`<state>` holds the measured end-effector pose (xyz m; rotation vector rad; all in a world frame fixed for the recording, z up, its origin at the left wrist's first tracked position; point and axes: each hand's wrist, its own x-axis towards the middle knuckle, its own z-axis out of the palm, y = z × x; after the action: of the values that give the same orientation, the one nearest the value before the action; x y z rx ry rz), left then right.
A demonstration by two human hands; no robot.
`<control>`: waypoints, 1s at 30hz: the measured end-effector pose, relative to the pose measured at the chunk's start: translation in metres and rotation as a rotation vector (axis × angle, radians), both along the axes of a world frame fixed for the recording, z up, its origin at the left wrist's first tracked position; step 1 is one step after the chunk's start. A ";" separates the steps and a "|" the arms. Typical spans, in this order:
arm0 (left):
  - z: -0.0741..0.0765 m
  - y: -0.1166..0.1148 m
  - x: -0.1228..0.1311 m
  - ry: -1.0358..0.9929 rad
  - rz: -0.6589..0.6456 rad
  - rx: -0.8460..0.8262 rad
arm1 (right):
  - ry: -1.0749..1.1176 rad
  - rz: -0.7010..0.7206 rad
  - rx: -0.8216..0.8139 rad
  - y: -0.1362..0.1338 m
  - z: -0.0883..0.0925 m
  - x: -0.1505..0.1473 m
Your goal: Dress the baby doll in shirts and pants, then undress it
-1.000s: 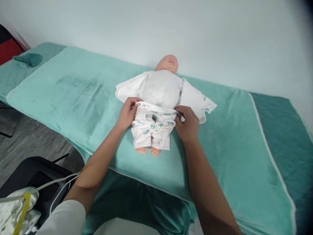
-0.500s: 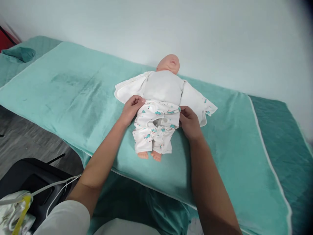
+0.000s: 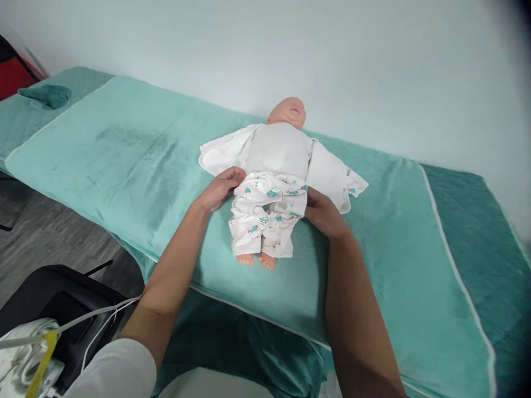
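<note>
A baby doll (image 3: pixel 287 112) lies on its back on the green-covered bed, its feet towards me. It has on white pants (image 3: pixel 269 190) with a teal print, pulled up to the waist, and an opening shows at the crotch. A white top (image 3: pixel 279 148) covers its chest, with the sleeves spread to both sides. My left hand (image 3: pixel 222 188) is closed at the waistband's left edge. At the opposite hip, my right hand (image 3: pixel 326 213) grips the pants' side; its fingertips are hidden behind the cloth.
The green bed cover (image 3: pixel 136 166) runs along a white wall (image 3: pixel 373 72). A black chair (image 3: pixel 53 293) at lower left holds a bundle of cloth (image 3: pixel 25 354), with a pale cable (image 3: pixel 91 315) passing in front. A face hole (image 3: pixel 52 95) shows at the bed's far left.
My left fingers have flattened slightly against the waistband's side, and my right fingers have slid further behind the pants at the hip. The view has shifted a little.
</note>
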<state>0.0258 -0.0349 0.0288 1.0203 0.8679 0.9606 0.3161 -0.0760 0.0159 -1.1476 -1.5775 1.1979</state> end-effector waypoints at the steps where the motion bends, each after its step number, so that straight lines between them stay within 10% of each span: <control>1: 0.000 0.000 -0.001 0.004 -0.024 -0.013 | -0.003 0.008 0.006 0.000 0.000 0.000; 16: -0.013 0.002 -0.007 -0.026 -0.346 0.095 | 0.026 -0.152 0.090 -0.006 -0.002 -0.005; 30: -0.013 -0.002 -0.003 -0.009 -0.180 0.122 | 0.045 -0.304 0.140 -0.005 0.002 -0.015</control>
<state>0.0227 -0.0373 0.0160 1.1765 0.7036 0.8727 0.3011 -0.0813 0.0180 -1.2091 -1.3715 0.8938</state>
